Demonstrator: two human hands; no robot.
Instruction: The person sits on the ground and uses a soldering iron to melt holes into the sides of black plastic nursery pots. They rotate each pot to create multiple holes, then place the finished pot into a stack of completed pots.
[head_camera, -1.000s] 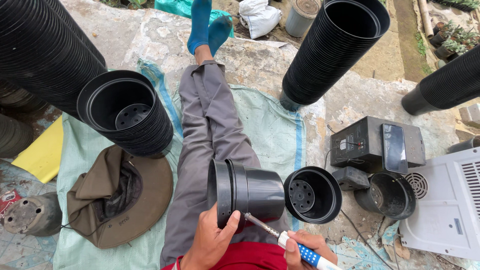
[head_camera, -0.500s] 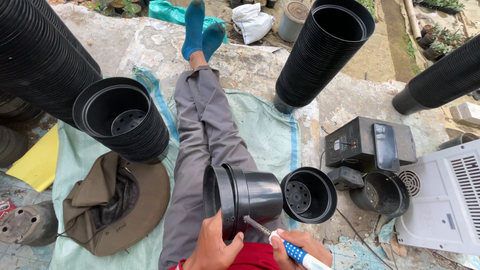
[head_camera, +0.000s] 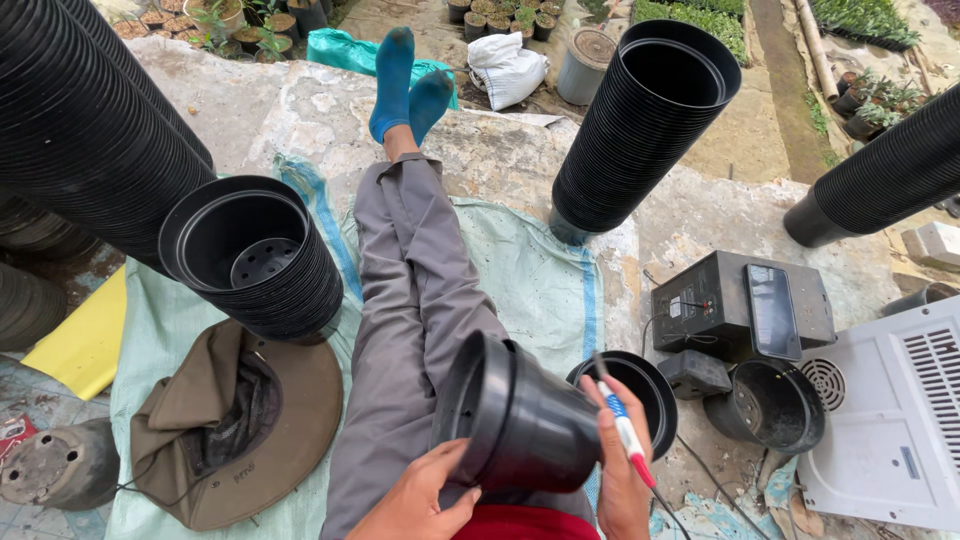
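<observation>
My left hand (head_camera: 420, 495) grips a black plastic pot (head_camera: 515, 420) from below, tipped on its side over my lap with its open mouth facing left. My right hand (head_camera: 615, 460) presses against the pot's base end and holds a thin pen-like tool (head_camera: 622, 425) with a white, blue and red handle, pointing up. A second black pot (head_camera: 640, 385) lies just behind my right hand. My legs in grey trousers (head_camera: 420, 290) stretch forward, ending in blue socks (head_camera: 405, 75).
Long stacks of black pots (head_camera: 640, 130) lean at left, centre and right; a shorter stack (head_camera: 255, 255) lies left of my legs. A brown hat (head_camera: 235, 430) rests on the pale sheet. A black box (head_camera: 740, 305), a phone, a pot (head_camera: 765, 405) and a white panel (head_camera: 890, 420) are at right.
I have turned the held pot so its mouth faces left and its base meets my right hand. The tool swung from lying low and flat to pointing upright beside the pot's base.
</observation>
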